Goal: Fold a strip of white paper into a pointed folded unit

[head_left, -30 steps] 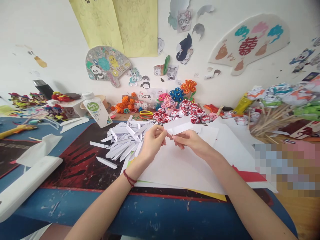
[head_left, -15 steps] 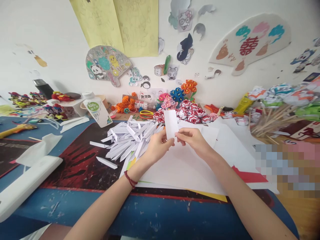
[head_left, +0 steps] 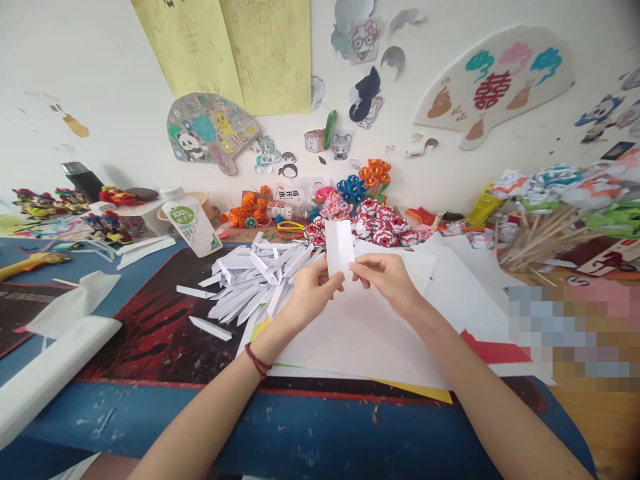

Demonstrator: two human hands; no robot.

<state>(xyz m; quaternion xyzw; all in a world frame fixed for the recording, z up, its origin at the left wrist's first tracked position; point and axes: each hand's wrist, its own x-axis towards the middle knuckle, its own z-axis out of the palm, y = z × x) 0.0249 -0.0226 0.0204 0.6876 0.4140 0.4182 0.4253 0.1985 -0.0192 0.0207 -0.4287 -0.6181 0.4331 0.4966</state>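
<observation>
A small white paper strip [head_left: 339,247] stands upright between my two hands above the table. My left hand [head_left: 311,295] pinches its lower left edge, fingers closed. My right hand [head_left: 385,279] pinches its lower right edge, fingers closed too. A red string bracelet sits on my left wrist. Under my hands lie large white paper sheets [head_left: 370,333]. Just left of my left hand is a pile of several folded white paper pieces [head_left: 255,277].
A white drink bottle [head_left: 190,220] stands behind the pile. Paper flowers [head_left: 373,220] and a bundle of wooden sticks [head_left: 540,240] line the back and right. Red and yellow sheets [head_left: 495,350] peek out under the white ones. A white bar [head_left: 45,377] lies at the left.
A second ago the strip lay sideways between my hands; it has been turned upright and lifted slightly. Both hands stay pinched on it.
</observation>
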